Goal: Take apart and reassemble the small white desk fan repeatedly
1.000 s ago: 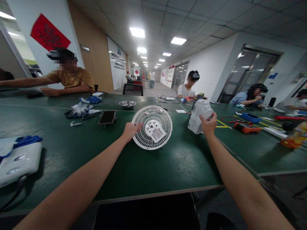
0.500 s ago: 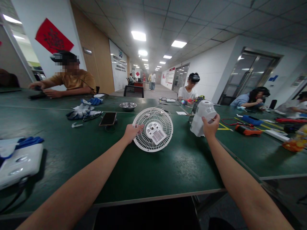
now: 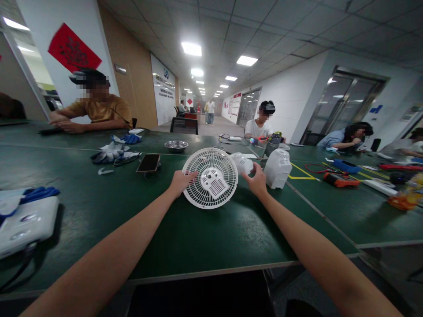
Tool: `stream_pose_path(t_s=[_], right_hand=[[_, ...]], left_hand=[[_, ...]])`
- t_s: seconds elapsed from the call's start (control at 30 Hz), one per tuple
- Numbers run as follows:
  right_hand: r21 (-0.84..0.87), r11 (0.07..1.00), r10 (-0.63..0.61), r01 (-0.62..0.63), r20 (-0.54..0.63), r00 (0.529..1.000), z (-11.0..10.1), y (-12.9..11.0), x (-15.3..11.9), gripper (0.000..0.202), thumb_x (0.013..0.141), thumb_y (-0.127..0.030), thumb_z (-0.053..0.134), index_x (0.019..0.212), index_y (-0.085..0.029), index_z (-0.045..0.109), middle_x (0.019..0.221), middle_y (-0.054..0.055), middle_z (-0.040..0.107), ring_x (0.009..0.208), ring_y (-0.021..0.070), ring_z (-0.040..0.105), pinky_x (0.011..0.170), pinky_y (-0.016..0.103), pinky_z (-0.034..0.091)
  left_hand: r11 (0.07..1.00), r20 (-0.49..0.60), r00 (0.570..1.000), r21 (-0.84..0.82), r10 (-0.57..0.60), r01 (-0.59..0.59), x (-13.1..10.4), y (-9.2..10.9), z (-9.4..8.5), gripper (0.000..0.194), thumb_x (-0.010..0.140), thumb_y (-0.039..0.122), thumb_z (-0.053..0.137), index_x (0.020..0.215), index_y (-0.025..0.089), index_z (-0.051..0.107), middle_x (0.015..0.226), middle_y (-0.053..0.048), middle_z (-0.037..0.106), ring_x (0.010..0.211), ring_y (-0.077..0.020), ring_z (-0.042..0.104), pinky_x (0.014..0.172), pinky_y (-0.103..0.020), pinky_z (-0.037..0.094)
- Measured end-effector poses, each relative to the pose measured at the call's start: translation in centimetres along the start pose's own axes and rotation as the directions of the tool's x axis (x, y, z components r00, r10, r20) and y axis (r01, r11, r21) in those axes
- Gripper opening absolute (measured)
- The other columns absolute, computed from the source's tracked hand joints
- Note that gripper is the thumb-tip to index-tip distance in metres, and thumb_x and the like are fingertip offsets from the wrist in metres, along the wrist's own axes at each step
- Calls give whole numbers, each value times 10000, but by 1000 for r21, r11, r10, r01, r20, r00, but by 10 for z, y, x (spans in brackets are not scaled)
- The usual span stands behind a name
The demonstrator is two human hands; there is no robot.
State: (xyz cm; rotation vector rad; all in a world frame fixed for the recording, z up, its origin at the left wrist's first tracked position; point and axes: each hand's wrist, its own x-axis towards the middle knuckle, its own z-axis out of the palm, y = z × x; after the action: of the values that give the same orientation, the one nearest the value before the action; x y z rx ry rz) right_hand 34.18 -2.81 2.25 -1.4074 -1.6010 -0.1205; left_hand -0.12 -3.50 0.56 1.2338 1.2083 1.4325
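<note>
My left hand (image 3: 183, 181) grips the left rim of a round white fan grille (image 3: 194, 193), thumb laid over its bars. The grille is tilted up on the green table, its vented centre plate toward me. In my right hand (image 3: 257, 179) is a small white vented plastic cover (image 3: 243, 164), pinched between thumb and fingers just right of the grille. Part of that cover is hidden behind the grille's edge. A larger white plastic housing (image 3: 278, 169) stands upright on the table, just right of my right hand.
A phone (image 3: 148, 163) on a stand, gloves (image 3: 112, 155) and a metal bowl (image 3: 176, 145) lie to the left and behind. At far left is a white device (image 3: 31, 226) with a cable. An orange multimeter (image 3: 341, 179) lies right. Several people sit around the tables.
My right hand has moved left from beside the housing to the grille, carrying the small white cover. The housing now stands by itself. My left hand and the grille have hardly moved.
</note>
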Motion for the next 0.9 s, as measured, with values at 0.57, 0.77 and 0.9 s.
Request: stream_pose_path(t_s=[0.57, 0.77, 0.9], right_hand=[[-71, 997, 43, -30, 200, 979, 6, -29, -8, 502, 861, -459, 556, 1263, -160, 577, 1251, 169, 602, 1180, 335, 538, 1032, 492, 380], [452, 619, 120, -642, 754, 646, 12, -82, -40, 426, 906, -581, 437, 936, -209, 641, 798, 48, 681, 695, 206, 639, 716, 412, 547], [446, 269, -24, -853, 889, 457, 13, -102, -53, 362, 925, -524, 453, 1027, -218, 616, 909, 35, 708, 827, 181, 672, 801, 369, 546]], left_hand=[[999, 76, 997, 43, -26, 22, 6, -1, -7, 288, 705, 333, 806, 873, 111, 735, 849, -127, 757, 742, -253, 719, 708, -380, 575], [997, 49, 998, 68, 35, -38, 4, -1, -7, 304, 695, 357, 803, 886, 133, 729, 886, -114, 759, 778, -252, 716, 736, -389, 563], [980, 2, 987, 124, 159, -158, 3, 0, -7, 306, 689, 389, 792, 843, 134, 726, 865, -101, 757, 783, -251, 706, 751, -384, 544]])
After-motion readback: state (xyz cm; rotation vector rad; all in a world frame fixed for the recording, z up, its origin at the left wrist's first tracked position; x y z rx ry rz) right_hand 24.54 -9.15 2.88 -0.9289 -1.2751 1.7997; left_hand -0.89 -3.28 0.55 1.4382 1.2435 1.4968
